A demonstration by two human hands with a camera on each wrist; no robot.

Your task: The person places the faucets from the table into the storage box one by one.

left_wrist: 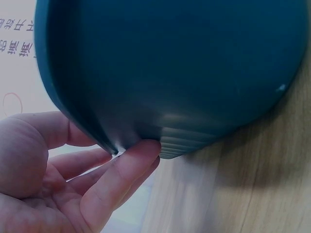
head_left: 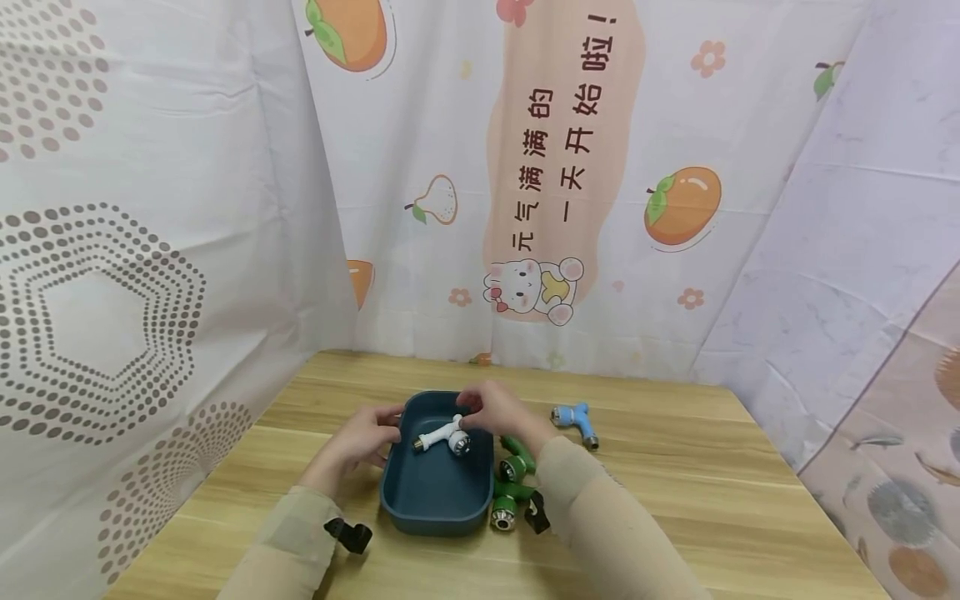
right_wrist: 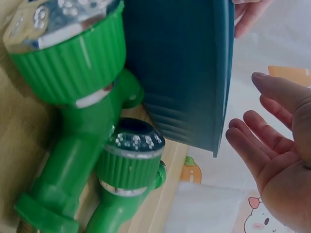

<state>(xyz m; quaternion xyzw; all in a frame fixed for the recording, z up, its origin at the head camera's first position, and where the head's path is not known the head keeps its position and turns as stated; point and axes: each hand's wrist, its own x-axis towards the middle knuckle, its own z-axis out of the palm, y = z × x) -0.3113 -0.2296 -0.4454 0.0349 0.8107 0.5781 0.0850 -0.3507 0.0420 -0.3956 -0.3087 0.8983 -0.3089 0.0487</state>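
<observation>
A dark blue plastic bin [head_left: 438, 496] stands on the table, its left rim gripped between the thumb and fingers of my left hand [head_left: 363, 437]. Inside it lies a white tap-like fitting [head_left: 442, 435] with a brass threaded end and a chrome-capped knob. My right hand [head_left: 495, 407] hovers over the bin's far right rim, close to the white fitting. In the right wrist view the fingers [right_wrist: 248, 145] of that hand are loosely spread, apart from the bin wall, and hold nothing.
Two green fittings [right_wrist: 68, 63] of similar shape lie against the bin's right side, partly under my right forearm. Farther right is a blue one [head_left: 577, 421]. The wooden table [head_left: 675, 467] meets printed curtains [head_left: 420, 275] at the back and sides.
</observation>
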